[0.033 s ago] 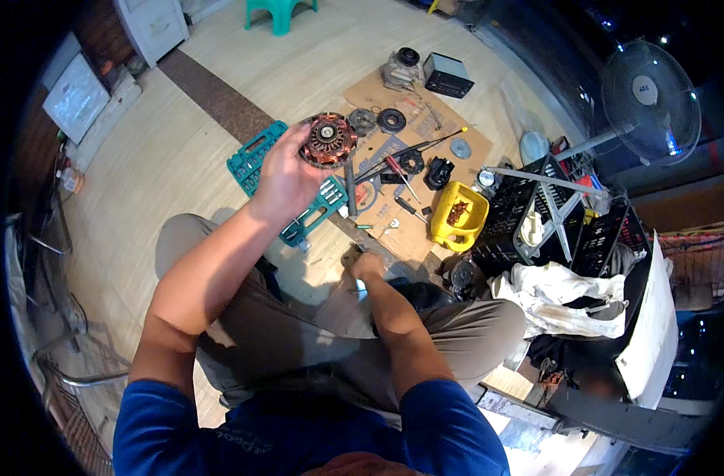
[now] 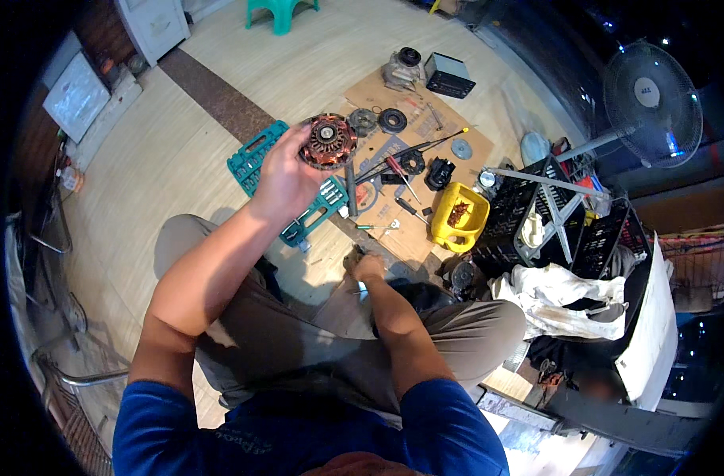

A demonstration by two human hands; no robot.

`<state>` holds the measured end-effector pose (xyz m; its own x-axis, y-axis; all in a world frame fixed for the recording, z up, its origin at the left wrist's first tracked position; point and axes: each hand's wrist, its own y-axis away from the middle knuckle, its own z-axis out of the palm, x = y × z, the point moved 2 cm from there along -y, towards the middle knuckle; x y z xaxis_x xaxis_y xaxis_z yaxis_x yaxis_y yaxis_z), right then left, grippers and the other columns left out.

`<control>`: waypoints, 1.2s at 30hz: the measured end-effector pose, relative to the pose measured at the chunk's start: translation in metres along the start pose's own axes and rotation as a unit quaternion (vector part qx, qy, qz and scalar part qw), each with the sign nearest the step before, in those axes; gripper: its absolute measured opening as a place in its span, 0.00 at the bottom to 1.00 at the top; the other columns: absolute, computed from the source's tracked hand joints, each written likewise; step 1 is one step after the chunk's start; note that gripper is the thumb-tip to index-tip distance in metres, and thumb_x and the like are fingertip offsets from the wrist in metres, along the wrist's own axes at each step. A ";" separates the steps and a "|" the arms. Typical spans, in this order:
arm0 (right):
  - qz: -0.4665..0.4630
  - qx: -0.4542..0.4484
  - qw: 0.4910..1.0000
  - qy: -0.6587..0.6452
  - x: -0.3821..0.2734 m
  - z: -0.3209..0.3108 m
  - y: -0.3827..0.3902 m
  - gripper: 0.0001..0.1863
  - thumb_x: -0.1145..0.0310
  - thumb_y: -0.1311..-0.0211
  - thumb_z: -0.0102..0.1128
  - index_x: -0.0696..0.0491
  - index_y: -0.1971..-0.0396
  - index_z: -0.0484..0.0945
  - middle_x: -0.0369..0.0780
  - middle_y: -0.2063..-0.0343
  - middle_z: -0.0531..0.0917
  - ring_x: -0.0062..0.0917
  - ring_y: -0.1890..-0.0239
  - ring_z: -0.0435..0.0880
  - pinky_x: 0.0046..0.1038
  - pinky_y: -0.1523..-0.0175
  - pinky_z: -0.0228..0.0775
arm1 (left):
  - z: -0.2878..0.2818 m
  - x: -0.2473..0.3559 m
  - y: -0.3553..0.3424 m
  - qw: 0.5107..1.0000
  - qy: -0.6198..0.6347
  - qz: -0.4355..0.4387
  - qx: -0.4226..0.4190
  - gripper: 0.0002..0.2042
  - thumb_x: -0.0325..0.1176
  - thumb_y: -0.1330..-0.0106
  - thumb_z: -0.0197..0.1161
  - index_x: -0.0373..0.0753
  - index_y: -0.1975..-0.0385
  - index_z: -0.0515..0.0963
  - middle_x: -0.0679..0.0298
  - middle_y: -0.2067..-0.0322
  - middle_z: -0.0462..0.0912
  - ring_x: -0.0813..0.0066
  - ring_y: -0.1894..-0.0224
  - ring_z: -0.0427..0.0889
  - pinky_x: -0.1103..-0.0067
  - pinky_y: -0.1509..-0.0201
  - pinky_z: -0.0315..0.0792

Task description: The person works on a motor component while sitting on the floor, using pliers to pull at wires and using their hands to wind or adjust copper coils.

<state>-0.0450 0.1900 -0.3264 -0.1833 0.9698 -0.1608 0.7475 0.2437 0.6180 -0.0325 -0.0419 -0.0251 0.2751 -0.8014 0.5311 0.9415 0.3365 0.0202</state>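
Note:
My left hand point(image 2: 289, 176) is raised above the floor, fingers closed on the edge of an alternator stator point(image 2: 308, 152), a ring of copper windings with a rotor point(image 2: 327, 135) showing at its centre. Below, between my knees, my right hand point(image 2: 368, 268) is closed near the floor, at something small and dark that I cannot make out. Behind the left hand lies an open green socket set point(image 2: 255, 157). Right of the stator, a sheet of cardboard point(image 2: 477, 151) bears a red screwdriver point(image 2: 398, 168), a black screwdriver point(image 2: 409, 209) and several dark round parts.
On the right stand a cut yellow jug point(image 2: 473, 208) with copper-coloured pieces in it, black crates point(image 2: 501, 226), a white cloth point(image 2: 552, 293) and a standing fan point(image 2: 651, 103). A black boxy device point(image 2: 448, 75) sits at the back, with a green stool point(image 2: 281, 16) farther left.

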 end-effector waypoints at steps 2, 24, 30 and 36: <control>0.044 0.055 0.997 0.012 -0.012 -0.006 0.014 0.43 0.35 0.48 0.58 0.63 0.50 0.74 0.58 0.44 0.71 0.48 0.43 0.74 0.37 0.37 0.65 | -0.003 0.010 0.006 1.000 -0.009 -0.001 0.020 0.13 0.29 0.27 0.41 0.31 0.47 0.64 0.49 0.49 0.76 0.58 0.46 0.78 0.62 0.42 0.74; -0.477 0.460 0.745 0.080 -0.098 -0.295 0.177 0.15 0.76 0.47 0.57 0.56 0.58 0.77 0.43 0.65 0.79 0.37 0.63 0.81 0.33 0.61 0.76 | 0.040 -0.016 0.011 0.997 -0.065 0.018 -0.026 0.14 0.26 0.31 0.50 0.31 0.48 0.65 0.55 0.54 0.77 0.66 0.52 0.80 0.70 0.47 0.76; -0.445 0.440 0.780 0.008 -0.087 -0.289 0.183 0.12 0.77 0.43 0.56 0.57 0.58 0.73 0.45 0.64 0.78 0.42 0.62 0.80 0.36 0.59 0.74 | 0.031 -0.017 0.016 0.996 -0.076 -0.020 -0.051 0.15 0.28 0.29 0.47 0.30 0.45 0.64 0.50 0.48 0.75 0.61 0.45 0.77 0.66 0.39 0.71; -0.463 0.404 0.764 -0.198 -0.070 -0.285 0.173 0.10 0.79 0.41 0.58 0.59 0.60 0.71 0.49 0.62 0.77 0.45 0.60 0.78 0.36 0.57 0.71 | 0.027 -0.008 0.009 0.996 -0.007 -0.037 -0.075 0.16 0.31 0.28 0.42 0.31 0.44 0.65 0.50 0.48 0.75 0.59 0.45 0.76 0.61 0.38 0.69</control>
<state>-0.0845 0.1666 0.0111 -0.7836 0.2676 -0.5607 0.5946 0.5847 -0.5519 -0.0315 -0.0195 -0.0062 0.2012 -0.8145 0.5441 0.9781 0.1974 -0.0662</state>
